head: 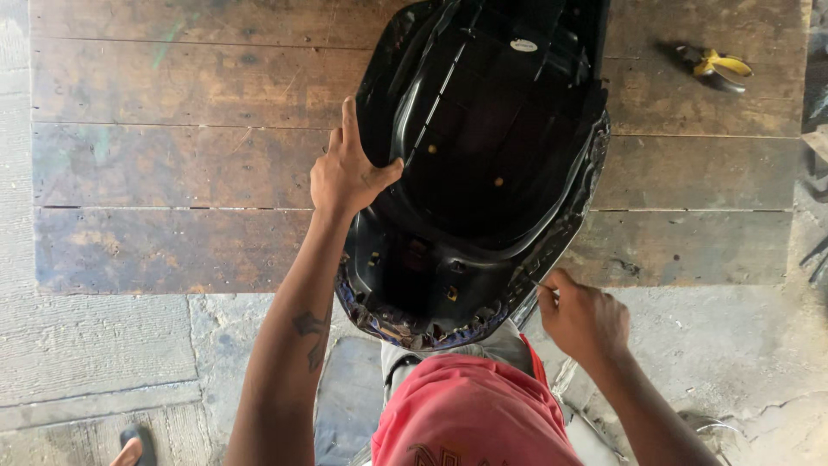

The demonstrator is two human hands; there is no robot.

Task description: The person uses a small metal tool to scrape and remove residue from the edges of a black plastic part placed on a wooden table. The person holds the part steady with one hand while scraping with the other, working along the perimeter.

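- Upturned black seat (483, 164) lay on wooden table (172, 173), near end overhanging the edge.
- Left hand (349, 173) spread flat on seat's rim; right hand (582, 319) pinched thin metal tool (544, 286) at cover edge (414, 332).
- Best done bracing firmly, prying staples close and low.
- Tool tip hidden; yellow pliers (716, 67) well apart, hard to make out.

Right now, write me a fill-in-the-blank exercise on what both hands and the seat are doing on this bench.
1. The left hand presses on the upturned black plastic motorcycle seat base, which lies on the worn ____ plank bench.
2. The right hand pinches something thin at the seat's ____ edge.
3. The pliers with ____ handles lie at the bench's far right, untouched.

Missing words: wooden; right; yellow
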